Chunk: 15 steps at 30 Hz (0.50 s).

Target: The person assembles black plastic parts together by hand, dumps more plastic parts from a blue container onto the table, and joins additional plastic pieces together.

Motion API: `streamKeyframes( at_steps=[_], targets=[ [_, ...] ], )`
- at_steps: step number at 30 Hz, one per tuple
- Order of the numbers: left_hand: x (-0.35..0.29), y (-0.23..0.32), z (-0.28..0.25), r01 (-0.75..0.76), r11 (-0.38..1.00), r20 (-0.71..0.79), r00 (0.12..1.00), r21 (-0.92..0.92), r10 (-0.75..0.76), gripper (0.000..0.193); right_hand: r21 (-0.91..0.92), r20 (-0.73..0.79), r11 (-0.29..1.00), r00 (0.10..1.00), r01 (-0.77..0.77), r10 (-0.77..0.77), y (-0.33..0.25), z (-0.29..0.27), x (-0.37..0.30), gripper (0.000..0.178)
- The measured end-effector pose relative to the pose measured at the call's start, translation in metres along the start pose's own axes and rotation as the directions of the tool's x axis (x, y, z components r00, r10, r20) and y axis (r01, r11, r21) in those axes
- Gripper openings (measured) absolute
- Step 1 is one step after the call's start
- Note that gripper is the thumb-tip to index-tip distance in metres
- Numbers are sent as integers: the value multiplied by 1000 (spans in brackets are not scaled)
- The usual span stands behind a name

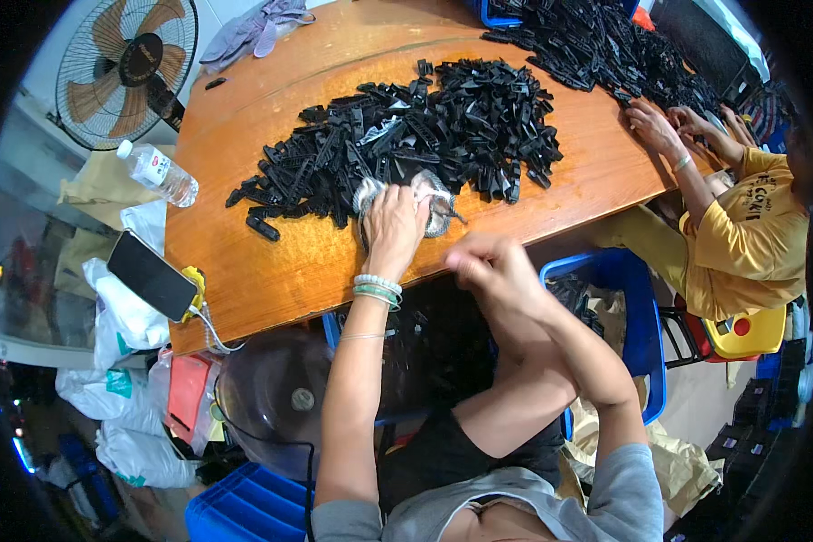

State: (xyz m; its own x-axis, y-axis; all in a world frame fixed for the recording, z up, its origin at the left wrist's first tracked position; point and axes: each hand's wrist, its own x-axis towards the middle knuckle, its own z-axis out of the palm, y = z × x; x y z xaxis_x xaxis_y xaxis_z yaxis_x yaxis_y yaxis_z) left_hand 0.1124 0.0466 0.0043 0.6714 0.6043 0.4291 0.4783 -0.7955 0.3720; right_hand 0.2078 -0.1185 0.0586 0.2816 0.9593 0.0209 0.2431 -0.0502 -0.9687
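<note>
My left hand point(394, 226) reaches over the table's near side, its fingers curled down onto a crumpled silvery-grey bundle point(436, 206), whose material I cannot make out. That bundle lies against the near edge of a wide heap of small black plastic clip-like pieces point(397, 135). A thin dark piece sticks out at the bundle's right side. Just off the table's front edge, above my knee, my right hand point(497, 266) hangs with its fingers curled together and slightly blurred. Whatever it may hold is hidden.
The wooden table point(235, 262) carries a phone point(152, 275) on a stand and a water bottle point(160, 173) at its left edge. A fan point(135, 68) stands behind. At right, a co-worker in a yellow shirt point(741, 235) handles another black heap point(605, 54). A blue crate point(646, 334) stands below.
</note>
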Motion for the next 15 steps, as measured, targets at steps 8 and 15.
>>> streamKeyframes(
  at_steps=[8, 15],
  targets=[
    [-9, -42, -56, 264, 191, 166, 894, -945, -416, 32, -712, -203, 684, 885, 160, -419, 47, -3, 76, 17],
    [-48, -124, -177, 285, 577, -204, 743, -765, -637, 33, -788, -244, 612, 876, 71, -416, 51, -4, 85, 10]
  ],
)
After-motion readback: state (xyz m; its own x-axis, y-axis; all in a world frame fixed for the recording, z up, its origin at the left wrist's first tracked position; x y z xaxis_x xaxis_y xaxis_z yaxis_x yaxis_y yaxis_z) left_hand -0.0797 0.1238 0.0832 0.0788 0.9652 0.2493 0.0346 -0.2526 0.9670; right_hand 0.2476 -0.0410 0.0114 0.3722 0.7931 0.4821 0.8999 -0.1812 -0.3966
